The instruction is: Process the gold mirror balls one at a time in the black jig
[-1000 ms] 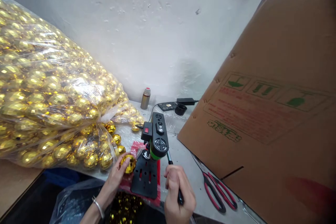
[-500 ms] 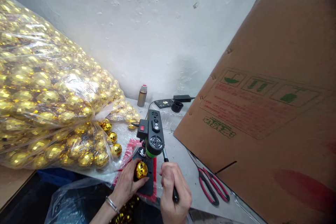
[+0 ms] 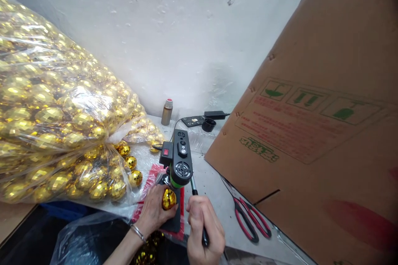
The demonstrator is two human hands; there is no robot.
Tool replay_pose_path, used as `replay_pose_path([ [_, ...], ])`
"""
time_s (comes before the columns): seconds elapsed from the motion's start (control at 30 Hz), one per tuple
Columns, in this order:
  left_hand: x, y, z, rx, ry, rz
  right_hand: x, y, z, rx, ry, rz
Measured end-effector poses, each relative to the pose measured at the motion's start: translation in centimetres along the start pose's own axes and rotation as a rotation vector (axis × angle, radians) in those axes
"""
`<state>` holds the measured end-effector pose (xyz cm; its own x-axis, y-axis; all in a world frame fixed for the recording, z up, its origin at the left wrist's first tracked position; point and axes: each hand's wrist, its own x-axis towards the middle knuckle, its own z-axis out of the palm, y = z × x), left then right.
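Observation:
My left hand point(image 3: 155, 209), with a silver bracelet at the wrist, grips a gold mirrored ball point(image 3: 169, 199) between thumb and fingers. The ball is over the dark base plate point(image 3: 172, 224) of a small black bench press point(image 3: 181, 153), just in front of its head. My right hand point(image 3: 205, 227) is wrapped round the black grip of the press's lever point(image 3: 194, 186), which slants down on the right side. A red switch shows on the box at the press's left. The underside of the press head is hidden.
A large clear bag of gold balls point(image 3: 62, 120) fills the left, with several loose balls point(image 3: 135, 178) beside it. Red-handled scissors point(image 3: 251, 219) lie at the right, against a big cardboard box point(image 3: 311, 132). Behind stand a small bottle point(image 3: 167, 112) and a black cap point(image 3: 208, 124).
The ball in my left hand has shifted slightly up toward the press head and tilted. My right hand stays on the lever. The whole view has moved a little.

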<state>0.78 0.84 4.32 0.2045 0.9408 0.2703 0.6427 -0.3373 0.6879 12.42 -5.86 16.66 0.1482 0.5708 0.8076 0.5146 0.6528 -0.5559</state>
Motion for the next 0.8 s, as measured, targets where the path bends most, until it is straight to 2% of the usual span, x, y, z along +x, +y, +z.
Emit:
replay_pose_path([
  [0.23, -0.3, -0.6, 0.7, 0.004, 0.031, 0.005, -2.6, 1.1, 1.5, -0.019, 0.127, 0.007],
  [0.47, -0.4, -0.6, 0.9, 0.010, 0.059, 0.028, -3.4, 2.3, 2.7, -0.089, 0.277, -0.067],
  [0.8, -0.3, -0.6, 1.0, 0.005, 0.028, 0.013, -4.2, 3.0, 3.0, -0.067, 0.276, -0.067],
])
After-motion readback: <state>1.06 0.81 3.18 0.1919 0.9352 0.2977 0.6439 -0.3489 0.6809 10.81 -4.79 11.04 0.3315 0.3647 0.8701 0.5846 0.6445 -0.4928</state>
